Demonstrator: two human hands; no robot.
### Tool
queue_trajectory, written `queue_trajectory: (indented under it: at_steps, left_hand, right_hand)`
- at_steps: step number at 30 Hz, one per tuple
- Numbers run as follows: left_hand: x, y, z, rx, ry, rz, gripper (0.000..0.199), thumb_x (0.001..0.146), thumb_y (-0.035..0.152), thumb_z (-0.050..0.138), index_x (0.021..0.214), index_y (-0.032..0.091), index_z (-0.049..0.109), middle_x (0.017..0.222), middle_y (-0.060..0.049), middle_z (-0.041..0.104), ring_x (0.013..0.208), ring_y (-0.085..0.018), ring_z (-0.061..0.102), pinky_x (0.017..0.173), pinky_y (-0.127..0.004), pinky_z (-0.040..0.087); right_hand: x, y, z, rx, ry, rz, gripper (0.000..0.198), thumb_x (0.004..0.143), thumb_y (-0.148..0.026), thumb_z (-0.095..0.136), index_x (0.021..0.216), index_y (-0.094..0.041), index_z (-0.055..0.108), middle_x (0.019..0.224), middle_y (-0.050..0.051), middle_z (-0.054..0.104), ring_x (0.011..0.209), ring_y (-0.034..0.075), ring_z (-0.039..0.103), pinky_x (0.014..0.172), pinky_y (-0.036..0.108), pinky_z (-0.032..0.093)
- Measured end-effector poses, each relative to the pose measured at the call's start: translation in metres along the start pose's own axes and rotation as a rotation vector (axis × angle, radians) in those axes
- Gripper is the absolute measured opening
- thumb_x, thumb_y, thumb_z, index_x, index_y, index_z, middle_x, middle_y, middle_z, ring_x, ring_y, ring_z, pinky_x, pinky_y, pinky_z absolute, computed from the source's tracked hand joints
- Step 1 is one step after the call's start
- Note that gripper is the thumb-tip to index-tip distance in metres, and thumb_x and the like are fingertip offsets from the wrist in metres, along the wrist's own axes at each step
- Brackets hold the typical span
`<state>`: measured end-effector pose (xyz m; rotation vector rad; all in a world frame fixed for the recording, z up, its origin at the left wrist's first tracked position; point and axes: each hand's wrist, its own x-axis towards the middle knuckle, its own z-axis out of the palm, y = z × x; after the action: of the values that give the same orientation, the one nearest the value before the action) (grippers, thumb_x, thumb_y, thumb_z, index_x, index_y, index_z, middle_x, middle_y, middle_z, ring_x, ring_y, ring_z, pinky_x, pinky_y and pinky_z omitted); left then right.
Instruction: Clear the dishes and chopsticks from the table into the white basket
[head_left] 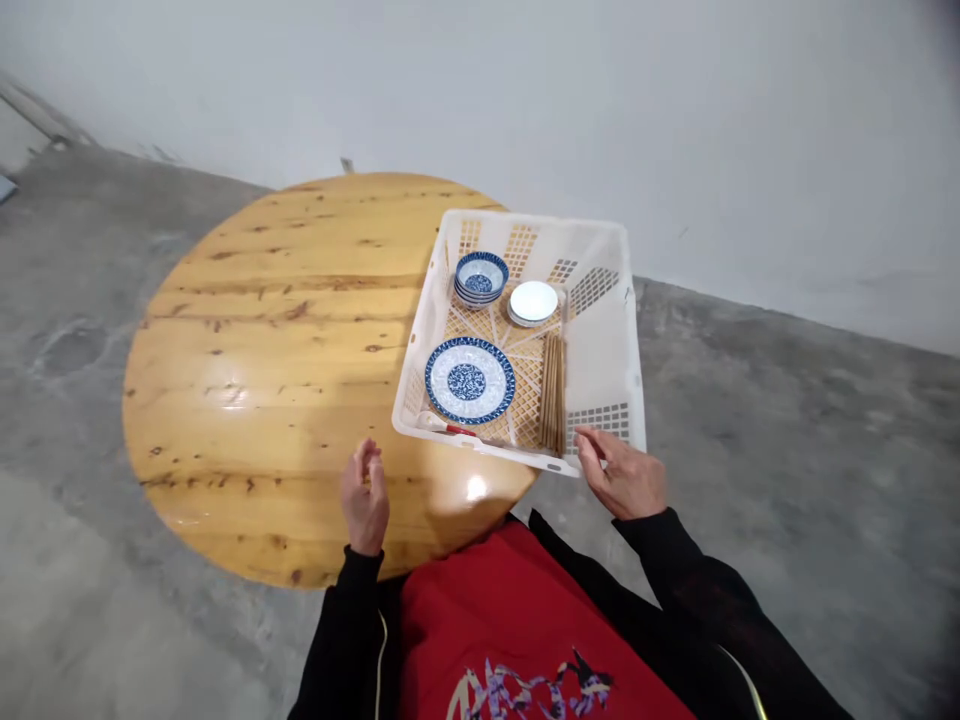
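Note:
A white plastic basket (600, 345) rests on a round wooden table (247, 400), its right side reaching past the table edge. My right hand (621, 475) is at the basket's front right corner, thumb and fingers closed around the rim. My left hand (365, 505) hovers over the table, left of the basket's front; its fingers are loosely bent, apart from the thumb, and hold nothing. In the basket lie stacked blue-and-white bowls (481, 275), small white dishes (533, 302), a blue-patterned plate (470, 381), a bundle of wooden chopsticks (553, 395), and a white spoon (431, 421) with something red beside it.
A pale wall (450, 90) stands behind the table. Grey concrete floor (780, 430) spreads around it on both sides. My red shirt (517, 620) is close to the table's front edge.

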<state>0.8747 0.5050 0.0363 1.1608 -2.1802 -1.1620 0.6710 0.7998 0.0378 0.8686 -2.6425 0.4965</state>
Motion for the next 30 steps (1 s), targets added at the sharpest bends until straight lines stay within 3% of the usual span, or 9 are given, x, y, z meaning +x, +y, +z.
queue_trajectory:
  at_steps: [6, 10, 21, 30]
  left_hand:
    - [-0.044, -0.021, 0.014, -0.082, -0.092, -0.016, 0.034, 0.095, 0.037, 0.043, 0.117, 0.021, 0.063, 0.111, -0.010, 0.074, 0.106, -0.023, 0.072, 0.100, -0.040, 0.056]
    - [-0.063, -0.036, 0.015, -0.099, -0.152, 0.011, 0.030, 0.095, 0.036, 0.046, 0.112, 0.022, 0.065, 0.109, -0.009, 0.075, 0.105, -0.022, 0.073, 0.097, -0.037, 0.057]
    - [-0.061, -0.050, -0.002, -0.078, -0.259, 0.122, 0.032, 0.095, 0.037, 0.047, 0.112, 0.019, 0.067, 0.109, -0.011, 0.076, 0.098, -0.022, 0.074, 0.089, -0.037, 0.059]
    - [-0.066, -0.043, 0.002, -0.075, -0.207, 0.046, 0.032, 0.095, 0.038, 0.044, 0.110, 0.021, 0.067, 0.109, -0.009, 0.076, 0.099, -0.021, 0.074, 0.092, -0.036, 0.059]
  right_hand:
    - [-0.001, 0.003, 0.007, -0.030, 0.041, -0.002, 0.032, 0.097, -0.033, 0.050, 0.097, -0.019, 0.079, 0.090, 0.007, 0.080, 0.073, 0.021, 0.073, 0.059, 0.027, 0.045]
    - [-0.003, 0.002, 0.010, -0.026, 0.051, 0.054, 0.034, 0.096, -0.033, 0.049, 0.098, -0.018, 0.079, 0.089, 0.009, 0.079, 0.074, 0.021, 0.072, 0.059, 0.027, 0.044]
    - [-0.004, -0.012, 0.012, -0.057, 0.049, 0.165, 0.037, 0.094, -0.031, 0.045, 0.095, -0.018, 0.079, 0.087, 0.009, 0.077, 0.070, 0.020, 0.066, 0.057, 0.029, 0.035]
    - [-0.001, -0.016, 0.006, -0.082, -0.040, 0.178, 0.038, 0.097, -0.032, 0.042, 0.092, -0.019, 0.077, 0.086, 0.010, 0.076, 0.069, 0.020, 0.064, 0.058, 0.030, 0.029]
